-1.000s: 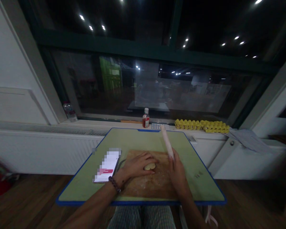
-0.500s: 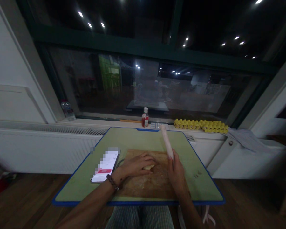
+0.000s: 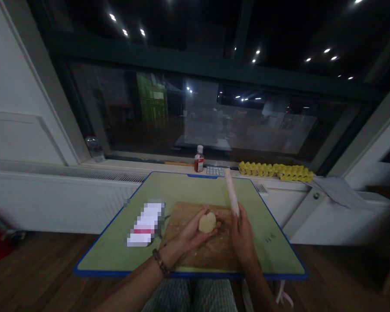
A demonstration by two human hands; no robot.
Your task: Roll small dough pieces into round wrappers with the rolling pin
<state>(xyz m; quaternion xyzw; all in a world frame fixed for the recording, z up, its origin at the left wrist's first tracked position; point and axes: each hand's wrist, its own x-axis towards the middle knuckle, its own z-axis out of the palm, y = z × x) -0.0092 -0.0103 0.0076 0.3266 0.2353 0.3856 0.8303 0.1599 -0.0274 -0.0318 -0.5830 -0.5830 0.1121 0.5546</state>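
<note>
A round, pale piece of dough point(image 3: 207, 222) lies in my left hand point(image 3: 193, 230), which is turned palm up with its fingers curled around the far edge. My right hand point(image 3: 242, 236) grips one end of a light wooden rolling pin point(image 3: 231, 190); the pin's other end points up and away from me. Beneath both hands is a wooden cutting board point(image 3: 211, 258) with whitish smears like flour. The board rests on a small green table point(image 3: 113, 255) with a blue rim.
A phone point(image 3: 146, 223) with a lit, pixelated screen lies left of the board. Along the window sill stand a small bottle of reddish liquid point(image 3: 199, 159), a clear plastic bottle point(image 3: 95, 149) and yellow egg cartons point(image 3: 276, 170). A grey cloth point(image 3: 339, 190) hangs at the right.
My left hand has turned from palm down over the dough to palm up, and the dough is now lifted in it. My right hand still holds the rolling pin, nearly in place.
</note>
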